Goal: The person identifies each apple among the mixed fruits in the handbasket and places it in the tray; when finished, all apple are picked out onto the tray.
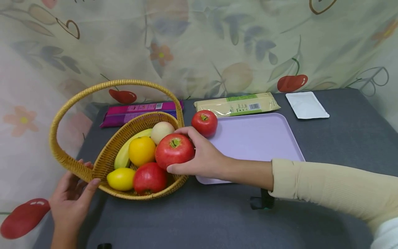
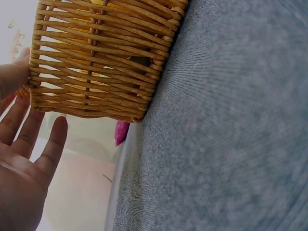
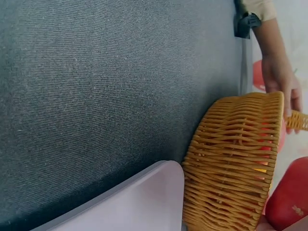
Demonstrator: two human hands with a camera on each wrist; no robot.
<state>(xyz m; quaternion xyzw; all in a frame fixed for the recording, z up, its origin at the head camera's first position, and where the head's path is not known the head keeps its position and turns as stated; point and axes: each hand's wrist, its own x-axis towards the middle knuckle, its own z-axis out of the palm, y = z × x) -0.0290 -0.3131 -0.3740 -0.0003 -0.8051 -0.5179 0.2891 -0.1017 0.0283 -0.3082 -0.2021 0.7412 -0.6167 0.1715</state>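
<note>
Head | right grip (image 1: pixel 205 156) holds red apple (image 1: pixel 174 151) | underside hidden

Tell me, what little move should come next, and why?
Perhaps the right hand should gently lower its red apple into the basket: the head view shows the apple over the basket's right side, the right wrist view shows it raised above the top, and the left hand holds the handle's base, which may steady things.

The dark-grey fabric-covered counter (image 1: pixel 217 218) is softly lit, with a faint shadow cast below the ribbed cream sleeve (image 1: pixel 329 186); its near surface is blurred in the left wrist view.
</note>
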